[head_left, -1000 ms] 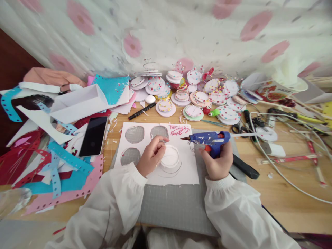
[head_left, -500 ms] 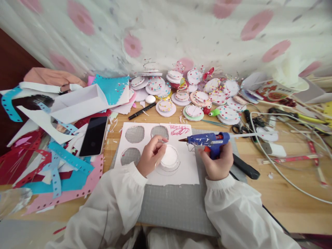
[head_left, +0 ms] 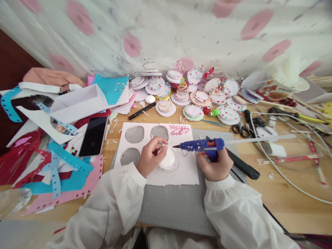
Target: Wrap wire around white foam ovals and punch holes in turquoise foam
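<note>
A glue gun (head_left: 202,145), blue and spotted with white, is wrapped in my right hand (head_left: 216,166). Its nozzle points left and a clear glue stick (head_left: 259,138) juts from its back. Close to the nozzle tip, my left hand (head_left: 153,155) pinches the left edge of a round white paper disc (head_left: 168,159), which has a raised-looking rim. Beneath the disc lies a white sheet (head_left: 181,176) with several round holes and red scribbles. Under that is a grey cutting mat (head_left: 176,207). The left fingertips partly cover the disc's edge.
Several decorated paper-disc pieces (head_left: 166,106) line the back. Left are a phone (head_left: 93,135), a white box (head_left: 80,103) and coloured paper scraps (head_left: 70,157). Scissors (head_left: 240,129), a white cable (head_left: 275,166) and pliers (head_left: 298,116) lie right; a black marker (head_left: 142,110) is behind the sheet.
The glue gun has moved left and slightly down, bringing its nozzle nearer my left fingers. The disc has shifted a little left and down. My left hand has barely moved.
</note>
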Motion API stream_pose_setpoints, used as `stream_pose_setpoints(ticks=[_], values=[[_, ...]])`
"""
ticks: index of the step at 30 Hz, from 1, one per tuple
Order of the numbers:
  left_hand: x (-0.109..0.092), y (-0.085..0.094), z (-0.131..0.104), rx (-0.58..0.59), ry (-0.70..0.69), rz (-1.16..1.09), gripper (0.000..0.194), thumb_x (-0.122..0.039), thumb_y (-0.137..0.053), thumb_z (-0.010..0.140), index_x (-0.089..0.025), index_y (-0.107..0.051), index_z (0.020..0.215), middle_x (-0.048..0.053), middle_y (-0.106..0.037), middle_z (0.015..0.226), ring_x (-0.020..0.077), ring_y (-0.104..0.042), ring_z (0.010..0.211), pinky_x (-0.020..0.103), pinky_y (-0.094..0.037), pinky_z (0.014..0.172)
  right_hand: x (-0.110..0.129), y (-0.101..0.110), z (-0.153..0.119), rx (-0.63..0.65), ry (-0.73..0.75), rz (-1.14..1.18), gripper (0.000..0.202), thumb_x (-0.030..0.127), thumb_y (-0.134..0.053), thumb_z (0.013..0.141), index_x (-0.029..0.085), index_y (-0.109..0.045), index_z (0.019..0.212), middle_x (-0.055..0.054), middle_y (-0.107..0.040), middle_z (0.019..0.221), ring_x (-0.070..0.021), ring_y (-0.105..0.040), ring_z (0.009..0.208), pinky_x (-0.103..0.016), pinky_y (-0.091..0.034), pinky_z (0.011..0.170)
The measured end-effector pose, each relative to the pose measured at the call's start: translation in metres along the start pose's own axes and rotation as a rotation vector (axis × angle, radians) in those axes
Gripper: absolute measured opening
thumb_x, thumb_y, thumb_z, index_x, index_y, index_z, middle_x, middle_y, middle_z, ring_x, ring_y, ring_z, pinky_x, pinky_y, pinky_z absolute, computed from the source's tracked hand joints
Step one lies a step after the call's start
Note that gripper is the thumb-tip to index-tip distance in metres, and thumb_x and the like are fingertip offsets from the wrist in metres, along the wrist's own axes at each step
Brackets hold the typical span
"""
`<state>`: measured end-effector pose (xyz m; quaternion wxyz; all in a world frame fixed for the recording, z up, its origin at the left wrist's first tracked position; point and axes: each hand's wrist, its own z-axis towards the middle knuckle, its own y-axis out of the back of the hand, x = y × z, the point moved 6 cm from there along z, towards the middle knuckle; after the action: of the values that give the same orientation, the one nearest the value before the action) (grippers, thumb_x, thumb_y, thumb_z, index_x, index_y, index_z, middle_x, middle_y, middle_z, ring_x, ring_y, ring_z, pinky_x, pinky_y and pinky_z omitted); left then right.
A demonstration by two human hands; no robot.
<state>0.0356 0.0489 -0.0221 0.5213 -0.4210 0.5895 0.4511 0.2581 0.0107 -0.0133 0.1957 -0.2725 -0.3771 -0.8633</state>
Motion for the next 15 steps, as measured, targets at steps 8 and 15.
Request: stream_pose_setpoints(ticks=[8, 15], values=[[0.001, 0.002, -0.001, -0.022, -0.025, 0.051, 0.011, -0.03, -0.054, 0.088, -0.019, -0.053, 0.09, -0.008, -0.031, 0.051, 0.007, -0.026, 0.046, 0.021, -0.02, 0.047, 0.011, 0.001, 0.004, 0.004, 0.123, -0.027, 0.021, 0.018, -0.063, 0.063, 0.021, -0.063, 0.084, 0.007, -0.05, 0.054, -0.0094, -0.044, 0.043, -0.024, -0.042, 0.045], [0.001, 0.002, -0.001, -0.029, -0.021, 0.055, 0.011, -0.03, -0.053, 0.088, -0.019, -0.052, 0.09, -0.009, -0.031, 0.05, 0.0071, -0.026, 0.046, 0.021, -0.02, 0.047, 0.009, 0.0, 0.002, -0.005, 0.174, -0.081, 0.017, 0.02, -0.062, 0.064, 0.019, -0.061, 0.081, 0.007, -0.045, 0.051, -0.0104, -0.043, 0.043, -0.024, -0.042, 0.045]])
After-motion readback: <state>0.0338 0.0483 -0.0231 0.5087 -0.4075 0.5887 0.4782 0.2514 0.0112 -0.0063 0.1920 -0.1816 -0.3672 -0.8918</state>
